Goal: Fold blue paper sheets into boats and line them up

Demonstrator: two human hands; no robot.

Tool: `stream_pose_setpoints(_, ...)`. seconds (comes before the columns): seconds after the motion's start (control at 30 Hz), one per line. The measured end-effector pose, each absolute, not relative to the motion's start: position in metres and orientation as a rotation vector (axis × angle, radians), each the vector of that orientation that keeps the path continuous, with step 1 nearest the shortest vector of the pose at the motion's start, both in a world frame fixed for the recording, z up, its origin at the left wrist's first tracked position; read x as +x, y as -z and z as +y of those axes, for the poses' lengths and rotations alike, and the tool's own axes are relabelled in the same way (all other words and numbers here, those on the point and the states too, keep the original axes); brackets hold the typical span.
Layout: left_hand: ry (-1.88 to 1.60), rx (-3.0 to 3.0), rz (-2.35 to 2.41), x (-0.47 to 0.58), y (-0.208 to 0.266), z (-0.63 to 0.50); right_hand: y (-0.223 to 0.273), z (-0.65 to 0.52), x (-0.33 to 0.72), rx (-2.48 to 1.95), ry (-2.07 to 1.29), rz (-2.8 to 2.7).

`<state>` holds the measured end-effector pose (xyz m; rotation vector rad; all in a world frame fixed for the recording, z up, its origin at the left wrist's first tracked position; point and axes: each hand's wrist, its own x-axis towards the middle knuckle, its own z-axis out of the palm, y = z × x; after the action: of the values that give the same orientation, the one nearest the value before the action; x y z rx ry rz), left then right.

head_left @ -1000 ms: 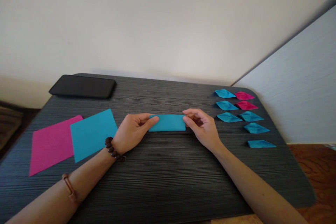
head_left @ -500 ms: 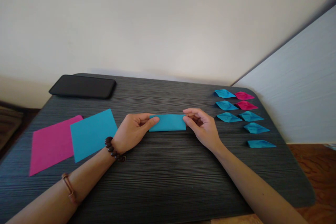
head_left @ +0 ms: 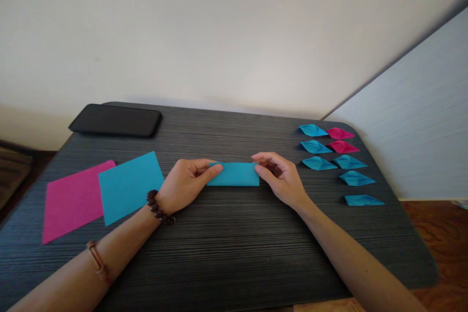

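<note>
A blue sheet of paper [head_left: 238, 174], folded into a narrow rectangle, is held between my two hands over the middle of the table. My left hand [head_left: 187, 180] pinches its left end, thumb on the near face and fingers behind. At the other end, my right hand [head_left: 281, 178] grips the upper right corner between thumb and fingers. Left of my left hand lie a flat blue sheet [head_left: 129, 187] and a pink sheet [head_left: 73, 202], the blue one partly over the pink.
On the dark wood-grain table [head_left: 234, 253], several folded blue paper pieces [head_left: 357, 178] and two pink ones [head_left: 343, 146] are laid out at the right. A black tray-like object [head_left: 116, 120] sits at the back left. Behind the table rises a pale wall [head_left: 234, 34].
The folded blue paper has shifted slightly toward me and tilted a little. Both hands keep their hold on its ends; the other papers are unmoved.
</note>
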<state>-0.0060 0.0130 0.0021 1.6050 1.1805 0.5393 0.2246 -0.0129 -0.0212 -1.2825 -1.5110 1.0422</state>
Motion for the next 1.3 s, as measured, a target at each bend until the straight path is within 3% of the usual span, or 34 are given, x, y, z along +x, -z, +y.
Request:
stream_pose_setpoints(0.17, -0.413, 1.637, 1.058, -0.005, -0.007, 0.011, 0.006, -0.014, 0.224, -1.25, -1.219, -1.673)
stream_pose_setpoints(0.53, -0.189, 1.855, 0.909, 0.001, -0.01, 0.003, -0.008, -0.024, 0.207, -1.228, -1.26, -1.889)
stream_pose_setpoints(0.97, -0.193, 1.922, 0.919, 0.003, -0.005, 0.003, -0.003, -0.025, 0.203, -1.223, -1.335, -1.799)
stream_pose_setpoints(1.3, -0.3, 1.606, 0.987, 0.005, -0.008, 0.003, -0.003, -0.025, 0.207, -1.329, -1.224, -1.745)
